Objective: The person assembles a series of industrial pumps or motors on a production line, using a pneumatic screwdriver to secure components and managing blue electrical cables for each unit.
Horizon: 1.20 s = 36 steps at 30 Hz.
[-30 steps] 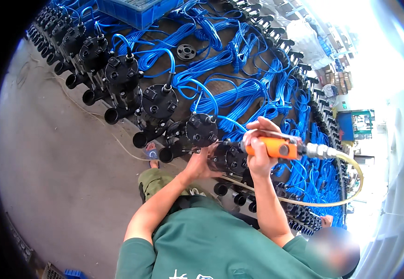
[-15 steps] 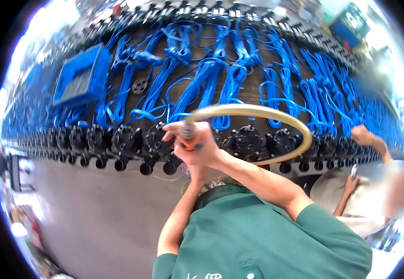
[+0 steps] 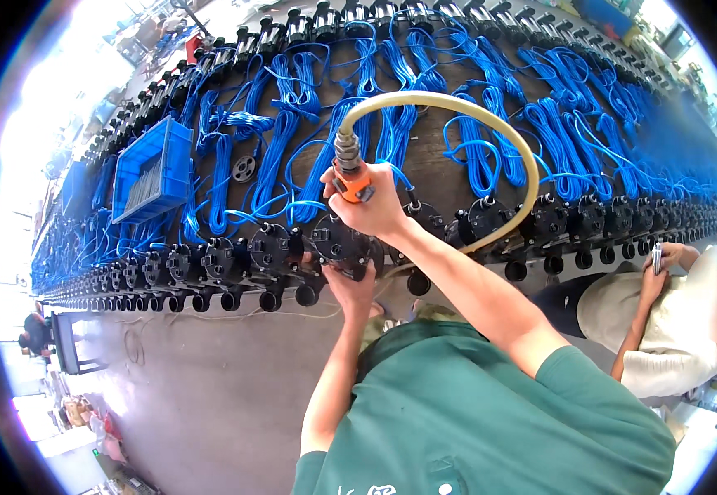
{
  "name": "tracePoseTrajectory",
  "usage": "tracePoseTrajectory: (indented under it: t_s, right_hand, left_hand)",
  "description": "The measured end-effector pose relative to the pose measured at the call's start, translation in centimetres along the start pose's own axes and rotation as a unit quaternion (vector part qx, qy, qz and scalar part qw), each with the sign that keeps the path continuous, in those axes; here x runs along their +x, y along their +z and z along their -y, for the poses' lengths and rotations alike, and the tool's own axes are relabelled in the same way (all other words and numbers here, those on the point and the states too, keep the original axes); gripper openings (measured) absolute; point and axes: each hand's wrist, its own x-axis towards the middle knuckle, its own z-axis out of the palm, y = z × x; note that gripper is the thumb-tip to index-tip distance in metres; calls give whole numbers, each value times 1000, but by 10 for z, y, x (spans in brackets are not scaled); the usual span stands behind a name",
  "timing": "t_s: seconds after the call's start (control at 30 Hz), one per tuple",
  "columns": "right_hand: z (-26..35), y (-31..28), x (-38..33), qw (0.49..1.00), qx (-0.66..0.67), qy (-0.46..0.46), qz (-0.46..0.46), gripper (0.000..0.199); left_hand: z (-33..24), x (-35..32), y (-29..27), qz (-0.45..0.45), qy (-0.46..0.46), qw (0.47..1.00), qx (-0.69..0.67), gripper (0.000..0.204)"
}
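The right hand point(image 3: 380, 205) grips one orange tool point(image 3: 353, 185), the left hand point(image 3: 350, 286) one black cylinder point(image 3: 338, 239).

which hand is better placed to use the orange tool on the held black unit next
Probably the right hand: it grips the orange tool, while the left hand holds the near side of the black unit.

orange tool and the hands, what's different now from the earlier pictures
The view has swung round. Since the first picture, the orange tool has gone from right of the left hand to beyond it, and the hose now arches up and rightward in the picture. A co-worker's hand, reaching forward half a second ago, is back by a silver item. Unchanged: right hand gripping the tool, left on a black unit.
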Motion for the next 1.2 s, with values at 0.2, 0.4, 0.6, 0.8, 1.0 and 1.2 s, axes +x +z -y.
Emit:
tracePoseTrajectory:
  t_s: [0.2,0.4,0.6,0.8,1.0,1.2]
  right_hand:
    - [-1,-7,5,998,-35,-44,1,26]
    - [55,-27,-28,998,40,-44,-11,40]
    - [77,-67,-69,988,118,86,-45,43]
    - [68,-61,-74,990,97,92,-43,40]
    - [42,-48,-75,990,108,96,-4,27]
    - [48,-41,-63,995,22,75,59,31]
  left_hand:
    - [-11,-33,-1,130,-49,989,-52,35]
    - [11,-43,29,234,-24,970,-65,31]
    - [-7,-36,40,199,25,979,-34,24]
    - [1,-43,45,178,55,982,-43,15]
    - [32,-50,54,164,64,984,-38,16]
    - [22,-48,45,184,80,980,-9,15]
